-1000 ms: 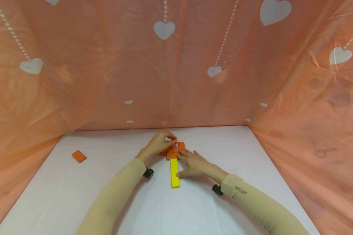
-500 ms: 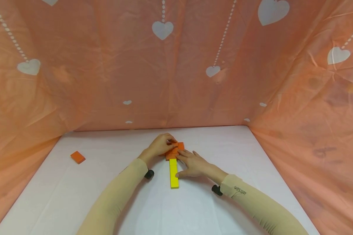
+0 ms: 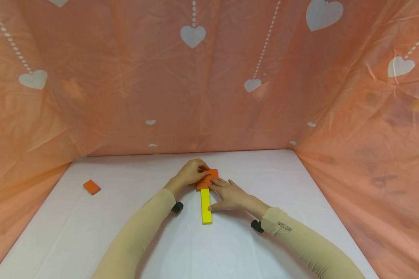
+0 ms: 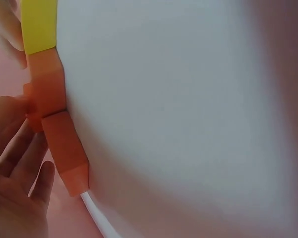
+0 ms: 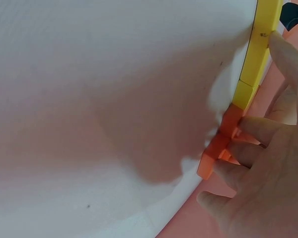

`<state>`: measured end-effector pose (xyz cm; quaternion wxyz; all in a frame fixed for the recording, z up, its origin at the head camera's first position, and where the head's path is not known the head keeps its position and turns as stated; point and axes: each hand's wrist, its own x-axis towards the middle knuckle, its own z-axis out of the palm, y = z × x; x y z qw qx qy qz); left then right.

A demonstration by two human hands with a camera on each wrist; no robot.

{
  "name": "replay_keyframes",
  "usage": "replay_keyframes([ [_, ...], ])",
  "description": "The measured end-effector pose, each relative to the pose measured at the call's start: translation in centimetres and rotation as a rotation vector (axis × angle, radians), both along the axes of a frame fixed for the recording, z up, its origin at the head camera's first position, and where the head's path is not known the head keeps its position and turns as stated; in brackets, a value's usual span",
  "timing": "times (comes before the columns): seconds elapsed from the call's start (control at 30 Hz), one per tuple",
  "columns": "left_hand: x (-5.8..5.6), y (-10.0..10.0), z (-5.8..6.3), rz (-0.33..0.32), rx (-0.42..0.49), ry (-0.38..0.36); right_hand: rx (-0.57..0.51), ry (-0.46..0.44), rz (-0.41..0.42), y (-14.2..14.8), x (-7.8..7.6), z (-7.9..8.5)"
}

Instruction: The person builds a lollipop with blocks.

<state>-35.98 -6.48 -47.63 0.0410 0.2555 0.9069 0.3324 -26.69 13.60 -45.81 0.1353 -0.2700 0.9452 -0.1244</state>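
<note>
Flat orange blocks (image 3: 214, 173) lie grouped at the far end of a straight yellow strip of blocks (image 3: 206, 209) on the white table. My left hand (image 3: 191, 171) reaches in from the left, thumb and forefinger pinching a small orange block (image 4: 34, 123) in the middle of the group; its palm side covers part of the orange pieces. My right hand (image 3: 229, 194) lies along the right side with fingers spread. Its fingertips touch the orange blocks (image 5: 217, 144), while the thumb rests against the edge of the yellow strip (image 5: 260, 42).
A single orange block (image 3: 92, 187) lies apart, far to the left on the table (image 3: 143, 170). Pink cloth with white hearts (image 3: 193, 37) hangs around the back and sides. A black wrist camera (image 3: 257, 225) sits under the right sleeve, another under the left.
My left hand has lowered slightly, bringing the pinched orange block down into the gap among the other orange blocks. My right hand has kept its place.
</note>
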Motion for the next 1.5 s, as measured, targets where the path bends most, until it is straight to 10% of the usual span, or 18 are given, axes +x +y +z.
replay_keyframes([
  [0.93,1.0,-2.3,0.8,0.025,0.01,0.001,-0.026,-0.025,0.025,-1.1,-0.2,0.1],
  [1.5,3.7,-14.3,3.1,0.13,0.125,0.188,-0.024,-0.02,-0.01,-0.4,0.1,0.1],
])
